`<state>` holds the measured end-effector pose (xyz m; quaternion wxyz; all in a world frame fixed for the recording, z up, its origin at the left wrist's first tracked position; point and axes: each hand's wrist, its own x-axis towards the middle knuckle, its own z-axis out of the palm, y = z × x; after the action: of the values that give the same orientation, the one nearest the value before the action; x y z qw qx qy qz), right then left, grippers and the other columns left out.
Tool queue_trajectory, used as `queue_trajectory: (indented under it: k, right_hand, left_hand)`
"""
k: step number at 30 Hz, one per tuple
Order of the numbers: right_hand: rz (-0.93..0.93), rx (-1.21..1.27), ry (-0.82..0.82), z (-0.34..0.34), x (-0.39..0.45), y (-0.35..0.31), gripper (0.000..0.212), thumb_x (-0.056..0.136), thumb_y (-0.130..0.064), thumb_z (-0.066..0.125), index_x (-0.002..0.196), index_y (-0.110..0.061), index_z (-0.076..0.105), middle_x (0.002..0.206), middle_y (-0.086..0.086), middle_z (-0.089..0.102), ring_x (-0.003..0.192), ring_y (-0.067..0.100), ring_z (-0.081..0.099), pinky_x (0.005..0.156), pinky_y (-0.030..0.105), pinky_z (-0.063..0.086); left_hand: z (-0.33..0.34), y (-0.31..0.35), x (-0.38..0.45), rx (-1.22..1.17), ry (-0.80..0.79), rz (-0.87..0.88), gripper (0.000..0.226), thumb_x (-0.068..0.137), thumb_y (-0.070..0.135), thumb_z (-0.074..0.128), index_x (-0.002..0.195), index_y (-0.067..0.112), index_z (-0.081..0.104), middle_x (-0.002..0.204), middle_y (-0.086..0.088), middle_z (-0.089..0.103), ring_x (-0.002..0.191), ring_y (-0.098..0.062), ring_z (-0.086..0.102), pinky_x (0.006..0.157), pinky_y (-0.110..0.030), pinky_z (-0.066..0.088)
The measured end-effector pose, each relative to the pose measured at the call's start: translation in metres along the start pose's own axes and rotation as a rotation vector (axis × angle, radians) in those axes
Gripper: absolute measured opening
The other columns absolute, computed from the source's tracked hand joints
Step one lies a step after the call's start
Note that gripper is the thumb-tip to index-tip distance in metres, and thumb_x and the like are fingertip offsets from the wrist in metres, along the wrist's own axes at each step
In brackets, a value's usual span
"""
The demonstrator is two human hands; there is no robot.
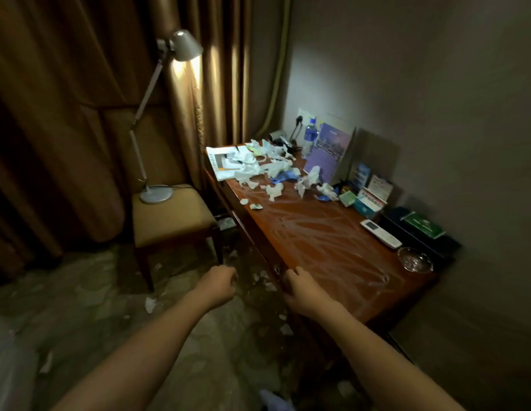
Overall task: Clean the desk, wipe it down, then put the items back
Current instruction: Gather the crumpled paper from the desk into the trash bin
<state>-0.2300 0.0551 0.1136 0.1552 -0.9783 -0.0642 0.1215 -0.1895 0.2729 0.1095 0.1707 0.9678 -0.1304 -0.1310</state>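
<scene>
The glossy reddish-brown wooden table (317, 232) carries smeared streaks and, at its far end, a heap of crumpled white tissue scraps (270, 170). These look light, soft and easily scattered, best gathered by scooping. The right hand (302, 289) rests at the table's near edge, fingers loosely curled, holding nothing; the left hand (218, 284) hangs beside it, curled, apparently empty.

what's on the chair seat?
The desk lamp base stands on the chair seat, cord trailing right. Nothing else visible on it; under the seat is too dark to tell.
</scene>
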Motion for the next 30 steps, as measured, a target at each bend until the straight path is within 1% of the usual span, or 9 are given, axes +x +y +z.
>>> queue_trajectory:
  k: [4, 8, 11, 14, 19, 21, 26, 28, 30]
  right_hand:
    - [-0.005, -0.015, -0.016, 0.001, 0.057, 0.002, 0.041, 0.092, -0.022, 0.055, 0.130, -0.015, 0.041, 0.124, 0.006, 0.041, 0.107, 0.021, 0.043, 0.078, 0.026, 0.040]
    - [0.008, 0.027, -0.036, -0.012, 0.127, 0.011, 0.033, 0.092, -0.020, 0.054, 0.124, -0.015, 0.044, 0.124, 0.007, 0.041, 0.108, 0.022, 0.044, 0.089, 0.034, 0.045]
    - [0.037, 0.081, -0.055, -0.028, 0.185, 0.021, 0.042, 0.092, -0.023, 0.056, 0.131, -0.015, 0.042, 0.134, 0.009, 0.038, 0.117, 0.024, 0.043, 0.096, 0.034, 0.042]
    - [0.041, 0.079, -0.059, -0.051, 0.239, 0.031, 0.039, 0.092, -0.021, 0.055, 0.129, -0.013, 0.043, 0.133, 0.008, 0.039, 0.119, 0.024, 0.042, 0.097, 0.034, 0.041]
    - [0.103, 0.112, -0.007, -0.068, 0.307, 0.041, 0.045, 0.090, -0.020, 0.059, 0.131, -0.014, 0.044, 0.137, 0.007, 0.039, 0.126, 0.023, 0.040, 0.104, 0.034, 0.040]
    - [0.104, 0.122, -0.034, -0.065, 0.326, 0.039, 0.046, 0.090, -0.019, 0.059, 0.133, -0.014, 0.043, 0.138, 0.007, 0.039, 0.127, 0.023, 0.040, 0.104, 0.033, 0.040]
    - [0.172, 0.145, -0.043, -0.053, 0.377, 0.033, 0.049, 0.090, -0.021, 0.059, 0.136, -0.015, 0.040, 0.138, 0.008, 0.039, 0.127, 0.025, 0.040, 0.104, 0.034, 0.038]
    - [0.221, 0.185, -0.035, -0.050, 0.402, 0.026, 0.047, 0.092, -0.022, 0.057, 0.135, -0.014, 0.041, 0.138, 0.007, 0.039, 0.128, 0.025, 0.040, 0.104, 0.033, 0.038]
    - [0.268, 0.223, -0.022, -0.044, 0.426, 0.020, 0.043, 0.092, -0.025, 0.057, 0.131, -0.013, 0.042, 0.136, 0.007, 0.040, 0.126, 0.025, 0.040, 0.102, 0.031, 0.037]
  left_hand:
    - [-0.009, -0.020, 0.043, 0.011, -0.006, -0.015, 0.032, 0.087, 0.012, 0.052, 0.119, 0.015, 0.059, 0.121, -0.006, 0.057, 0.112, -0.021, 0.054, 0.090, -0.030, 0.046]
    - [-0.024, -0.032, 0.112, 0.025, 0.008, -0.002, 0.031, 0.088, 0.013, 0.053, 0.118, 0.014, 0.059, 0.118, -0.005, 0.057, 0.109, -0.019, 0.055, 0.087, -0.028, 0.045]
    - [-0.039, -0.041, 0.170, 0.024, -0.016, 0.004, 0.027, 0.088, 0.015, 0.053, 0.114, 0.015, 0.060, 0.115, -0.003, 0.058, 0.103, -0.018, 0.056, 0.083, -0.027, 0.046]
    - [-0.062, -0.048, 0.224, 0.036, -0.037, -0.001, 0.024, 0.089, 0.015, 0.053, 0.111, 0.013, 0.060, 0.113, -0.004, 0.058, 0.102, -0.018, 0.057, 0.084, -0.029, 0.047]
    - [-0.081, -0.067, 0.288, -0.010, -0.026, -0.012, 0.022, 0.086, 0.010, 0.055, 0.107, 0.013, 0.061, 0.108, -0.004, 0.058, 0.098, -0.018, 0.056, 0.082, -0.030, 0.048]
    - [-0.083, -0.076, 0.309, -0.007, -0.055, -0.017, 0.020, 0.086, 0.011, 0.056, 0.105, 0.015, 0.061, 0.106, -0.003, 0.058, 0.095, -0.016, 0.056, 0.080, -0.029, 0.048]
    - [-0.086, -0.098, 0.368, -0.002, -0.102, 0.021, 0.008, 0.085, 0.010, 0.055, 0.089, 0.017, 0.056, 0.094, 0.002, 0.053, 0.086, -0.013, 0.055, 0.074, -0.028, 0.048]
    - [-0.087, -0.108, 0.397, 0.028, -0.134, 0.069, 0.007, 0.087, 0.011, 0.054, 0.089, 0.017, 0.054, 0.091, 0.004, 0.051, 0.085, -0.012, 0.053, 0.070, -0.026, 0.044]
    - [-0.088, -0.120, 0.430, 0.041, -0.169, 0.113, 0.011, 0.087, 0.012, 0.054, 0.097, 0.016, 0.057, 0.099, 0.001, 0.054, 0.091, -0.014, 0.054, 0.076, -0.027, 0.047]
